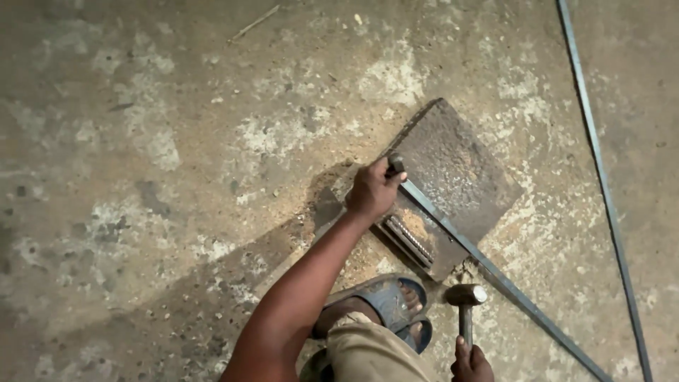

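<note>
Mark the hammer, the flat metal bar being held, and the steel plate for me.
hammer (465, 295): head view, on its metal head.
flat metal bar (453, 233): head view, mid-length where it crosses the plate.
steel plate (456, 166): head view, on its bare pitted top surface.

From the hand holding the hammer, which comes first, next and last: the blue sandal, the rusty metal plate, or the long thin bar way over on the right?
Measured from the right hand, which grips the hammer, in the head view:
1. Blue sandal, just to its left, on the foot.
2. Rusty metal plate, farther up, in the middle of the floor.
3. Long thin bar, off to the right, running along the floor edge of the view.
</note>
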